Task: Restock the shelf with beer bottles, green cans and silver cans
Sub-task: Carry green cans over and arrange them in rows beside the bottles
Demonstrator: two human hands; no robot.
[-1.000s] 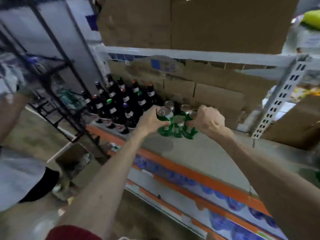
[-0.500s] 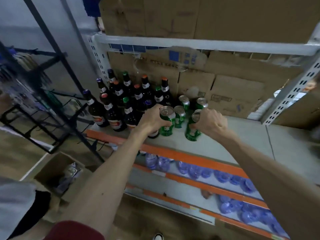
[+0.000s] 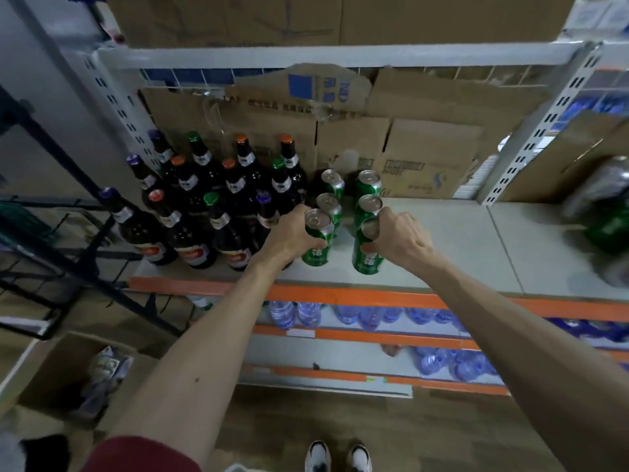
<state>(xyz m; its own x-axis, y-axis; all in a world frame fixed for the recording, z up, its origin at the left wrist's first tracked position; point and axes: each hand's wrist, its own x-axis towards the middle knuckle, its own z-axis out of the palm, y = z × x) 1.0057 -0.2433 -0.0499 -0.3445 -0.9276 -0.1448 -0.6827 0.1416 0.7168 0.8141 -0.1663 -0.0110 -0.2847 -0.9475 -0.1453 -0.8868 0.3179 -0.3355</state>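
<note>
Now that both cans (image 3: 315,253) stand set down right of the bottles (image 3: 190,229), the gripping left hand (image 3: 289,233) and right hand (image 3: 400,240) can release

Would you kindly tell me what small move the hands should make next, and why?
Probably let go of both and withdraw: the left hand grips the left front can, the right hand the right front can, and both seem to stand upright on the shelf, heading two rows.
</note>
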